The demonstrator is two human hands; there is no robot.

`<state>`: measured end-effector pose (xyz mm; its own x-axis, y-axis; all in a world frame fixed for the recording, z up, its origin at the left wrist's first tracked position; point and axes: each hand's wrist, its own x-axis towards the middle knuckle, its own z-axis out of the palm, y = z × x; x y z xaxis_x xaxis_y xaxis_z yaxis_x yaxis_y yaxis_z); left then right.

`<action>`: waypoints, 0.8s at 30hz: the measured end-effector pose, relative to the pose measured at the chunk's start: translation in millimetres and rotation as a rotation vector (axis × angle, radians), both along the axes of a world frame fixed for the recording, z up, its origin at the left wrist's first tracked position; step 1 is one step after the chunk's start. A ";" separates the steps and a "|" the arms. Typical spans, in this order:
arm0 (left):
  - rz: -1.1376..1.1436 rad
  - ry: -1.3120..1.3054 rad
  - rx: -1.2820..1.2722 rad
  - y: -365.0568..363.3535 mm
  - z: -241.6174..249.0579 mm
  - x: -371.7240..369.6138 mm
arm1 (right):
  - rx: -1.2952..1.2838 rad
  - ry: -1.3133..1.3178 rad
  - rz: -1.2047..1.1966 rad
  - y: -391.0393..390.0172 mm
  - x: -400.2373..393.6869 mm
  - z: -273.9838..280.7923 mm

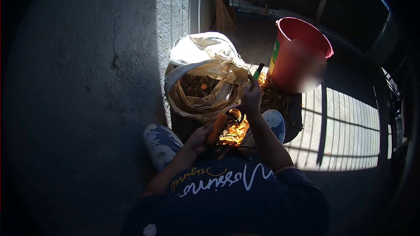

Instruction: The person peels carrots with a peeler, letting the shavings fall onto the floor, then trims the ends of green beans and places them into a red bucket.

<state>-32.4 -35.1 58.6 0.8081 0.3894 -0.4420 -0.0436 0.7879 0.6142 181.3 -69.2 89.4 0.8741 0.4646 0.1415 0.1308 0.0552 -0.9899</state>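
My left hand (199, 137) is closed around a thick orange carrot (216, 129), which points up and away from me. My right hand (251, 99), higher and to the right, grips a slim tool with a green and black handle (258, 71); the handle sticks up past my fingers. A dark curved part (240, 116) shows just below that hand, near the carrot's tip. Bright orange peelings (234, 133) lie in a heap below both hands, between my knees. Beyond the carrot stands an open whitish sack (205, 67) with brown scraps and a small orange piece (203, 86) inside.
A red bucket (286, 59) stands at the back right, with more peelings and scraps (273, 94) beside its base. A rough wall (109, 61) runs along the left. A straw broom (224, 15) leans behind the sack. Barred sunlight falls on the floor (345, 126) at right.
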 end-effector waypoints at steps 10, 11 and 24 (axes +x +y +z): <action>-0.063 0.002 0.210 -3.5 16.7 -3.3 | -0.042 -0.171 -0.056 4.3 12.0 6.0; -0.067 0.001 0.208 -3.9 14.7 -1.7 | -0.061 -0.143 -0.031 1.9 5.3 8.3; -0.181 0.069 0.580 -2.4 14.1 -6.8 | -0.104 -0.239 0.016 1.7 9.9 8.9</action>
